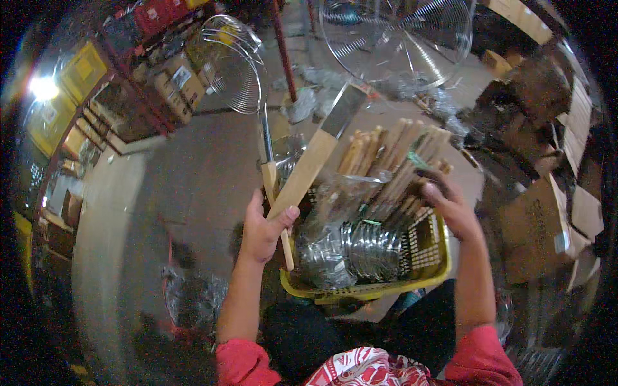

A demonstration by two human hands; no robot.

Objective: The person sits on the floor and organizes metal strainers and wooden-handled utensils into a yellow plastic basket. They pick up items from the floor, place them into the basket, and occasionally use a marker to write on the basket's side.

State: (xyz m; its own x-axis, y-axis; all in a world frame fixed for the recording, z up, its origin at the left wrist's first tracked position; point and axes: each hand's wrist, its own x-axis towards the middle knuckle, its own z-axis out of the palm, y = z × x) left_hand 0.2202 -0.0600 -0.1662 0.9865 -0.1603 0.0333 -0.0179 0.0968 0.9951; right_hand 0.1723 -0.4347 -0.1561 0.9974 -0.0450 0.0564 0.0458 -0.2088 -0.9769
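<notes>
Gripped in my left hand point(259, 233) are the wooden handles of two wire skimmers. The smaller skimmer point(237, 77) has a coiled round head and points away at the left. A wider handle point(306, 170) with a metal sleeve slants up toward a large round wire head point(396, 42), which seems to belong to it. My right hand point(454, 209), a little blurred, closes at the right side of a bundle of wooden handles point(393, 154) leaning in a yellow plastic basket point(367, 293). Coiled metal heads point(373, 251) in clear plastic lie in the basket near me.
Opened cardboard boxes point(534, 225) stand at the right. Shelving with yellow bins point(61, 122) and a carton point(180, 87) lines the left. Crumpled clear plastic point(299, 106) lies on the floor beyond the basket, by a red post point(283, 51). More plastic point(193, 299) lies at the near left.
</notes>
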